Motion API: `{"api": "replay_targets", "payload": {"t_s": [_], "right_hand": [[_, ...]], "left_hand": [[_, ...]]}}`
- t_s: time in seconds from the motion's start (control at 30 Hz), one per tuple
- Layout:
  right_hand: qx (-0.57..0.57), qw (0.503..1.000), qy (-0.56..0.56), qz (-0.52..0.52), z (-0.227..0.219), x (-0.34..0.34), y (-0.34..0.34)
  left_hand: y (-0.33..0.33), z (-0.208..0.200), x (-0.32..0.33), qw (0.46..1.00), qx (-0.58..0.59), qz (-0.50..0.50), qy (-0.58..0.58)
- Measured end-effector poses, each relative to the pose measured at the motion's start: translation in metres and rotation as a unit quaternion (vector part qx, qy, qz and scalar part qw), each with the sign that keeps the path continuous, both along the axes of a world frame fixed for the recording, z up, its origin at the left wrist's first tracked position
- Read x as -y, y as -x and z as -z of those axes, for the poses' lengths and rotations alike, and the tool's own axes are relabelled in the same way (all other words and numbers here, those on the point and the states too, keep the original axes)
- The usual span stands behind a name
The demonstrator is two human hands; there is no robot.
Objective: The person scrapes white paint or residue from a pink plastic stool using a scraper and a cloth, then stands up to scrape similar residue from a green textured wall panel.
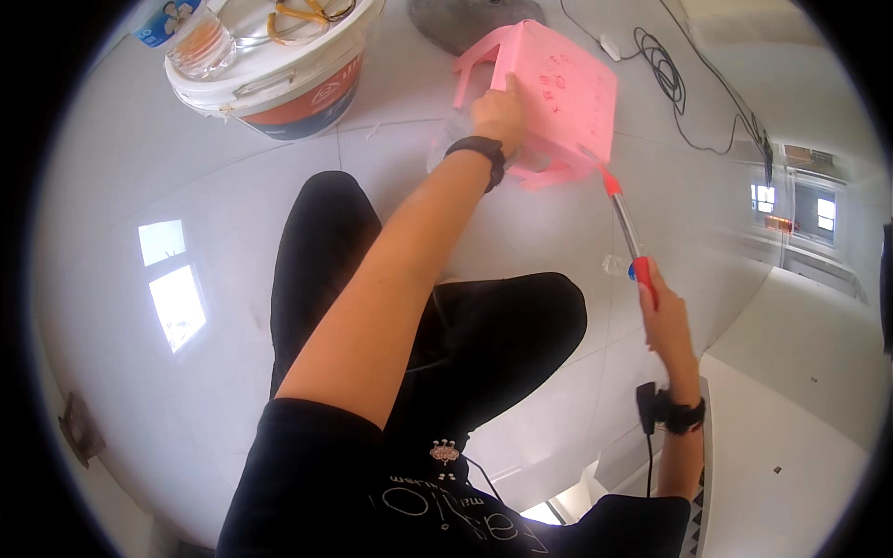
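**Hands on a pink stool and a red-handled tool**

Head view, looking down over the person's black-clad legs [391,307] onto a pale tiled floor [139,167]. The left hand [499,113], in the upper centre of the frame, is clamped on the near edge of a pink plastic stool [558,93], which is tipped on its side with one leg pointing toward the upper left. A black wristband [479,151] sits on that forearm. A clear, crumpled plastic piece [445,144] shows just beside the wrist; whether the hand also holds it cannot be told.

The right hand [665,316], at centre right, is closed around the red handle of a slim tool [625,219] with a metal shaft. The tool's orange-red tip touches the lower right corner of the stool. A black band with a hanging cable [674,414] is on the right wrist. The two hands are well apart.

A white bucket [279,79] with an orange and blue band stands in the upper left of the frame, holding clear containers and yellow items. A black cable [665,74] lies coiled on the floor at upper right. A grey round object [456,19] lies at the top edge, behind the stool.
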State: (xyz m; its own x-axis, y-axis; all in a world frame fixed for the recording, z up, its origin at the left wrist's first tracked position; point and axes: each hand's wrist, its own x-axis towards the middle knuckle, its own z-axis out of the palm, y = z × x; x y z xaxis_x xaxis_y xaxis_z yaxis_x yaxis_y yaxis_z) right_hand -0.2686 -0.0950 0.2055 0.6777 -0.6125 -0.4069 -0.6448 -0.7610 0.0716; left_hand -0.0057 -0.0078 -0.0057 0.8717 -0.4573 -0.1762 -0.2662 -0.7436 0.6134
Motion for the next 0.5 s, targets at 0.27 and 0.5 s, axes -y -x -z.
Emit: {"api": "replay_targets", "payload": {"t_s": [0.27, 0.5], "right_hand": [[0.044, 0.998, -0.005, -0.047, 0.023, 0.021, 0.015], [0.067, 0.997, -0.047, 0.009, 0.016, 0.035, -0.037]], "left_hand": [[-0.002, 0.005, 0.0, 1.0, -0.009, 0.022, -0.006], [-0.003, -0.002, -0.001, 1.0, 0.001, -0.013, -0.007]]}}
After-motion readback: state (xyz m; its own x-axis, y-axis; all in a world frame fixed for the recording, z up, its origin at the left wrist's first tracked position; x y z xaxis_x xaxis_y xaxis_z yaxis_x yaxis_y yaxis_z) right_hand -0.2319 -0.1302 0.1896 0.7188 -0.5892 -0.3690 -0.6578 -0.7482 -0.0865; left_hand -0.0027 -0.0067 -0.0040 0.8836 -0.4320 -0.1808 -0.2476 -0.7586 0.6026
